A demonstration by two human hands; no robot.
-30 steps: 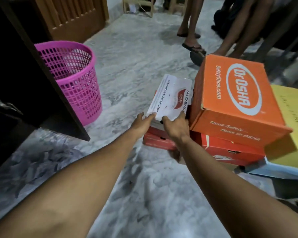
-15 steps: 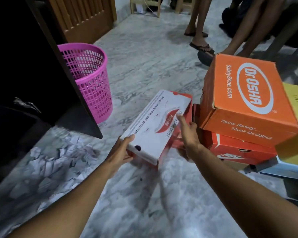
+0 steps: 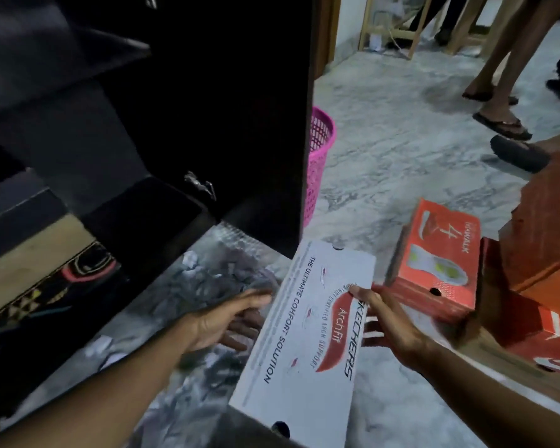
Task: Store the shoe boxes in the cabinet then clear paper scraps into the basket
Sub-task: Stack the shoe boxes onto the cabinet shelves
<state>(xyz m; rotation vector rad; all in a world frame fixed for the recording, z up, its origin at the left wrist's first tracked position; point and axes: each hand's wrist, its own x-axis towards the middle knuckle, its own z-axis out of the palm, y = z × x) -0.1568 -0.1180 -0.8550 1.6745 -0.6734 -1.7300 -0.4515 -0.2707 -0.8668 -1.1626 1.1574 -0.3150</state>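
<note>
Gripping one white shoe box (image 3: 307,337) from both sides, two hands are seen low in the head view. The left hand (image 3: 227,318) is placed against the box's left long side, its fingers curled under that edge; the right hand (image 3: 392,328) is set on the right side, with the thumb laid on the printed lid and the fingers wrapped beneath. The box is held tilted above the marble floor (image 3: 401,150), its far end just beside the lower corner of the dark cabinet door (image 3: 240,108), which stands open.

Three further shoe boxes are counted at the right: one red-orange box (image 3: 440,266) printed with a shoe picture, resting on the floor just beyond the right hand; one red box (image 3: 527,321) beside it; and one orange box (image 3: 543,227) stacked on that red one, cut off by the frame edge. One box with a dark patterned face (image 3: 46,279) is seen in the cabinet (image 3: 78,140) at the lower left.

Many paper scraps (image 3: 207,279) are scattered on the floor before the cabinet, too blurred to be counted. One pink basket (image 3: 317,156) is partly hidden behind the door. Two sandalled feet (image 3: 498,121) of bystanders are visible at the upper right.
</note>
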